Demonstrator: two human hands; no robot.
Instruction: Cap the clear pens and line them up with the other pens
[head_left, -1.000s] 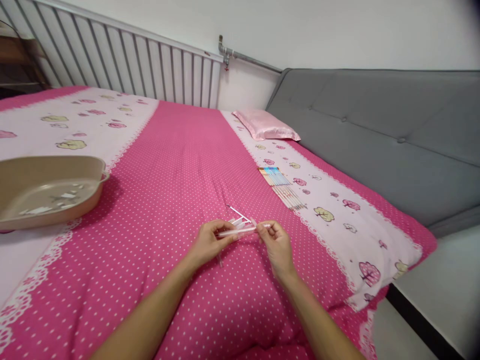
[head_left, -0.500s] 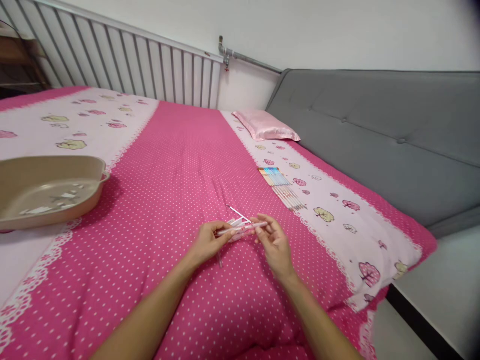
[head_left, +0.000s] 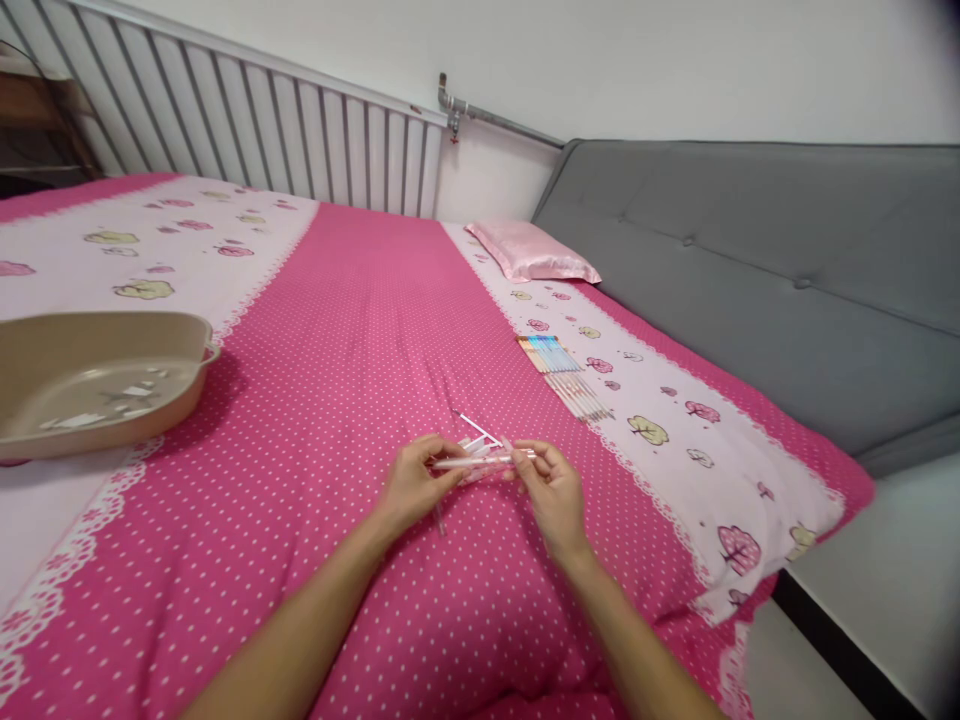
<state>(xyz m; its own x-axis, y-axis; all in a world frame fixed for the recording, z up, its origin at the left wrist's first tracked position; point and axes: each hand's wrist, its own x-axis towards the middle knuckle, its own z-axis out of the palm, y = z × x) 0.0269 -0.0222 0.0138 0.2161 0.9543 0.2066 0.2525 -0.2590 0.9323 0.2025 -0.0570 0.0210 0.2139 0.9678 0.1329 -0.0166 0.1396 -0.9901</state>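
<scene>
Over the near part of the bed (head_left: 337,300), holding a slim pale pen (head_left: 480,462) almost level, with one end to each hand. At its left end, pinched between thumb and curled fingers of the left hand (head_left: 420,475); at its right end, gripped between thumb and fingertips of the right hand (head_left: 553,490). Probably held from both ends to steady so light and thin a thing, and kept low so as to have the loose parts (head_left: 474,443) within easy reach. Impossible to tell whether one piece or two joined, being so small and partly covered by fingers.

Just beyond, a white stick (head_left: 478,428) lying aslant on the bed, near the fingertips. Farther off to the right, a row of pens (head_left: 577,395) laid closely side by side, likely lined up that way for order and to stay apart from the loose parts. Well to the left, a basin (head_left: 82,345) with small white pieces (head_left: 139,391) scattered over its floor, perhaps put there to stop rolling off across soft bedding. Past the row, a pillow (head_left: 532,250) lying against the grey headboard (head_left: 750,220), well clear of both hands.
</scene>
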